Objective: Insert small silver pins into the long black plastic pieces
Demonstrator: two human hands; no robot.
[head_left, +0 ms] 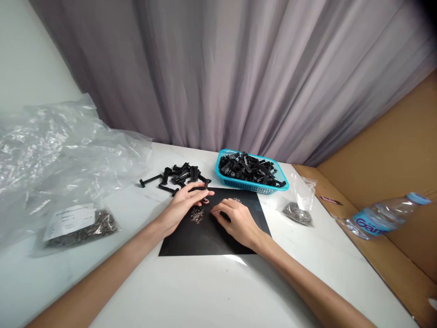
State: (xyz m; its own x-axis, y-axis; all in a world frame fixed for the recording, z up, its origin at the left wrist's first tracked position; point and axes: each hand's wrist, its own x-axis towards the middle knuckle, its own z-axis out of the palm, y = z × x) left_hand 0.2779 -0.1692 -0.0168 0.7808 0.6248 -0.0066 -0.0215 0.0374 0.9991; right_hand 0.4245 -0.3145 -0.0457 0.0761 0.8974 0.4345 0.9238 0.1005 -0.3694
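My left hand (187, 201) is over the far left part of a black mat (218, 243), its fingers closed around a black plastic part (206, 183) whose end shows by the fingertips. A small copper-coloured piece (205, 200) shows just under those fingers. To the right, my right hand (235, 221) is in a pinch low over the mat; a thin, tiny piece seems to be at its fingertips, too small to name. Between the hands lies a little pile of small metal pieces (197, 215). Another small pile (236, 199) lies behind my right hand, partly hidden.
Several black plastic parts (182, 174) lie loose behind my left hand. A blue basket (252, 186) holds many more. Bags of small metal pieces sit left (82, 228) and right (297, 213). Clear plastic sheeting (68, 150) covers the far left; a water bottle (378, 218) lies right, by cardboard (392, 136).
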